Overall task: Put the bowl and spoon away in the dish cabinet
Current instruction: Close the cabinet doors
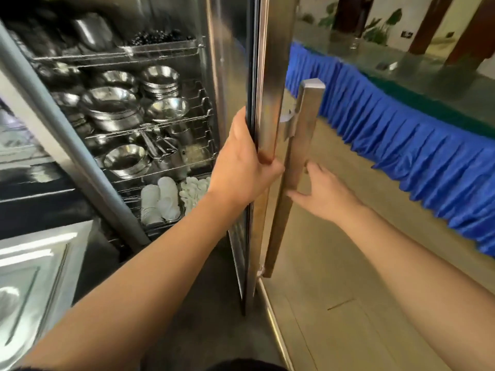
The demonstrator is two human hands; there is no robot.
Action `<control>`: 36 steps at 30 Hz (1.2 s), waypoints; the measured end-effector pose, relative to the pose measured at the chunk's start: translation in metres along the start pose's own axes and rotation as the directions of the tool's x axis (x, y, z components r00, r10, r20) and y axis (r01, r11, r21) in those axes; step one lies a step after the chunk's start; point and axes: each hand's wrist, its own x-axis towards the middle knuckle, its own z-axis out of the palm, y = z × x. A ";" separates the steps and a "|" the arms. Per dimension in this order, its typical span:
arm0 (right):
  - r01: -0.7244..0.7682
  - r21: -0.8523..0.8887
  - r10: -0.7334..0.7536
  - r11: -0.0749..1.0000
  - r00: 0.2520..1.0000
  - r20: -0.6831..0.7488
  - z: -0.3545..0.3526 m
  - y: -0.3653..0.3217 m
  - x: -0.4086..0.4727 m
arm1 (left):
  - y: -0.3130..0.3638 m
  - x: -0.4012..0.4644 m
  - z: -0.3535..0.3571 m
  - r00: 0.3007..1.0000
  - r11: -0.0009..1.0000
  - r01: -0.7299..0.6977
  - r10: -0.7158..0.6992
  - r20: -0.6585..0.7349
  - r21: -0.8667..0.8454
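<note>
Both hands were on the cabinet door (265, 76): my left hand (241, 162) gripped its edge, my right hand (324, 194) lay open against the handle (294, 162), probably steering it. Neither held bowl or spoon; steel bowls (115, 108) sat on the far-left racks.

wire cabinet shelves (150, 129); stacked steel bowls (112, 108), white spoons (194, 190)

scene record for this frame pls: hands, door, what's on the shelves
left hand: gripping the edge of the cabinet door
right hand: open, fingers against the long door handle
door state: open, interior visible
middle shelves: stacked metal bowls
lower shelf: white dishes and white spoons
held items: no bowl or spoon in either hand
</note>
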 end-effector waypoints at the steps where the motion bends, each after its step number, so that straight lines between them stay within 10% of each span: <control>1: 0.044 0.040 -0.045 0.998 0.999 0.029 0.006 -0.009 0.003 | -0.007 -0.005 -0.013 0.999 1.000 0.010 -0.009 -0.036 0.028; 16: 0.320 0.562 -0.508 0.763 0.834 0.215 0.114 -0.216 0.063 | -0.119 -0.039 -0.209 0.910 0.926 0.290 -0.188 -0.369 0.243; 36: 0.238 0.796 -0.539 0.557 0.832 0.128 0.211 -0.494 0.246 | -0.367 0.087 -0.371 0.884 0.779 0.454 -0.334 -0.327 0.433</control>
